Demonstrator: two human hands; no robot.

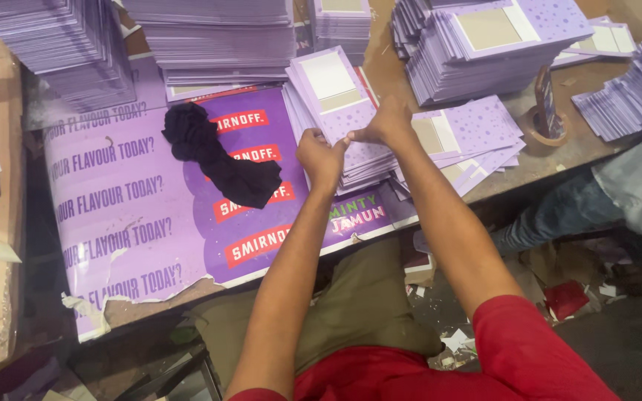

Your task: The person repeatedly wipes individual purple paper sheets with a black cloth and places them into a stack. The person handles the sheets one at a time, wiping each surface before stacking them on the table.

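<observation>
Our left hand point(319, 157) and right hand point(386, 123) meet fingertip to fingertip, both pinching the top purple card point(336, 93) of the card stack point(362, 167) right under them. Just left of our left hand lies a dark cloth point(221, 160) on a purple printed sheet point(135, 215). Beyond our right hand sit more card piles point(477, 52).

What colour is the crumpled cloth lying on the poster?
The cloth is black, or a very dark navy, and plain. The head view shows it.
</observation>
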